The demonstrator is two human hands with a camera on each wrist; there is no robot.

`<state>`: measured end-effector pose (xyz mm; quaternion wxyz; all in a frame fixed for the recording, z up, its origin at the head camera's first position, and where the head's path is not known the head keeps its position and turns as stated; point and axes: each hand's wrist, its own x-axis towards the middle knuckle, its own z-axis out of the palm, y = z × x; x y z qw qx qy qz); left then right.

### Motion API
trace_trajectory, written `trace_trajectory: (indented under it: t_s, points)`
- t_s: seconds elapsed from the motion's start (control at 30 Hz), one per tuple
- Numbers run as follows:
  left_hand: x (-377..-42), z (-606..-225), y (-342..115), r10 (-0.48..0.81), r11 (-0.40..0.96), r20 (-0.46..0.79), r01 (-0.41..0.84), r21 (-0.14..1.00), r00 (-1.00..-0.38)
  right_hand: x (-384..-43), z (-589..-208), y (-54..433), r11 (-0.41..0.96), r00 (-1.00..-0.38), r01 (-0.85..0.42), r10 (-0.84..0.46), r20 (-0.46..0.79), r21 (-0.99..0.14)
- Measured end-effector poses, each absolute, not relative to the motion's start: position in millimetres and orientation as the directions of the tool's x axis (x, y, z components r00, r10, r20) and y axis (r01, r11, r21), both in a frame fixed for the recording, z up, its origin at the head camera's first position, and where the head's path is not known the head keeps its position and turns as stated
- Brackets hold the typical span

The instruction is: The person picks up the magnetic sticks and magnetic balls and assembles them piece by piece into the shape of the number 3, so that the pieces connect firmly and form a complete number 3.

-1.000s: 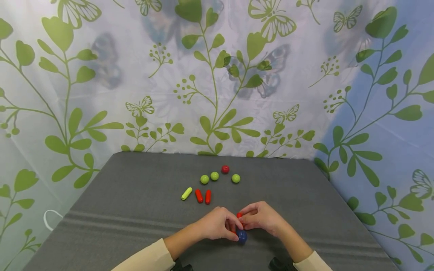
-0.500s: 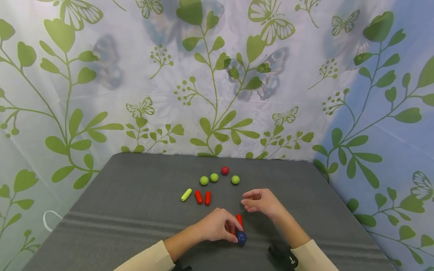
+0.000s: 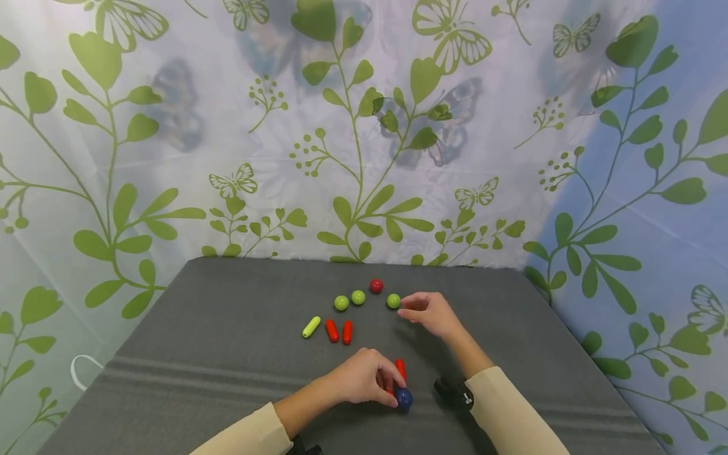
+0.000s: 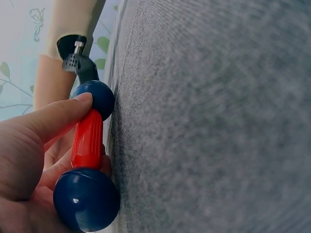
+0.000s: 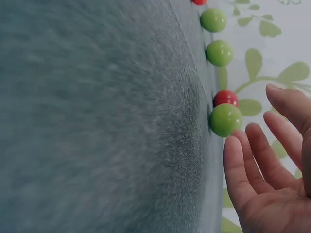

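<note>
My left hand (image 3: 364, 377) grips a toy piece made of blue balls and red rods, low over the grey table. Its thumb presses on one blue ball (image 4: 101, 97); a ribbed red rod (image 4: 88, 140) joins that to a second blue ball (image 4: 86, 199). In the head view a red rod (image 3: 400, 366) points away behind the blue ball (image 3: 403, 399), and the curled fingers hide part of the piece. My right hand (image 3: 432, 314), fingers loosely extended and holding nothing, is beside a green ball (image 3: 394, 301). In the right wrist view its fingertips (image 5: 234, 145) overlap that ball's lower edge.
Two more green balls (image 3: 341, 303) and a red ball (image 3: 376, 286) lie farther back. Left of the hands lie a yellow-green rod (image 3: 311, 327) and two loose red rods (image 3: 332, 331). A patterned curtain (image 3: 364, 126) stands behind the grey table (image 3: 227, 354).
My right hand has let go of the red rod on the toy piece and moved away from me to the rightmost green ball. The left hand keeps its hold in nearly the same place.
</note>
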<state>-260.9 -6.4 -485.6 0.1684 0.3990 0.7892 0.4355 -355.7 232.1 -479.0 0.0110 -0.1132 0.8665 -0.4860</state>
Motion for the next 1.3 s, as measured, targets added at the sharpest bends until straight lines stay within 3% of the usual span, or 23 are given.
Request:
trace_trajectory:
  t_s: [0.27, 0.87, 1.3]
  points:
    - [-263.3, -486.8, -6.1, 0.783, 0.295, 0.084, 0.488, 0.822, -0.616, -371.7, -477.0, 227.2, 0.541, -0.986, -0.145, -0.150, 0.075, -0.829]
    - [-261.8, -485.9, -6.1, 0.792, 0.293, 0.103, 0.523, 0.800, -0.602, -396.1, -486.3, 219.5, 0.552, -0.986, -0.104, -0.164, 0.015, -0.827]
    - [-261.3, -485.7, -5.6, 0.792, 0.298, 0.115, 0.545, 0.784, -0.599, -398.0, -489.8, 212.4, 0.479, -0.995, -0.032, -0.098, -0.018, -0.877]
